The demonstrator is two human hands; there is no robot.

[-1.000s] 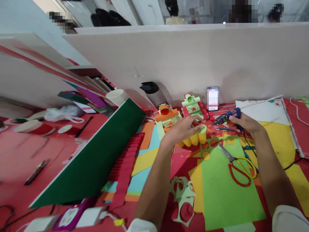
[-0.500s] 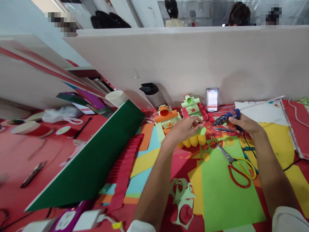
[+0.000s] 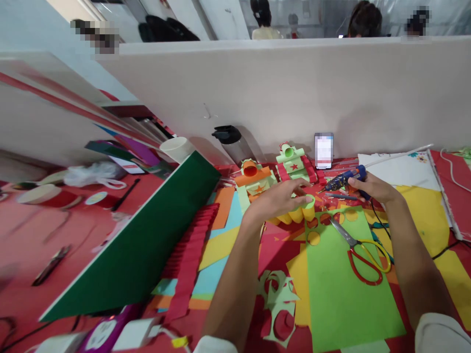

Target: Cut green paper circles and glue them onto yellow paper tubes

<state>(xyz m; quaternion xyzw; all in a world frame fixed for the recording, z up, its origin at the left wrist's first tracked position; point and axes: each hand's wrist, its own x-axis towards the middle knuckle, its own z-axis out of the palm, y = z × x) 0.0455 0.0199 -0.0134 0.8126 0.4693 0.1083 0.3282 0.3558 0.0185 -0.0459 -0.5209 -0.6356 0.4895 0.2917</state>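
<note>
Near scissors (image 3: 353, 242), right grip (image 3: 373, 187); glue gun (image 3: 339, 182) held.

The left hand (image 3: 279, 197) is loosely bent, back upward; to its right, the right hand (image 3: 374, 188) is curled gripping.

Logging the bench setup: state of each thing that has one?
Glue gun: in the right hand, tip toward the yellow rolls
Yellow rolls: side by side, left hand over them
Scissors: flat, blades look closed
Phone: propped up, screen lit
Bottle: lid on
Light-green sheet: flat, round holes cut
Purple power strip: red light on
</note>
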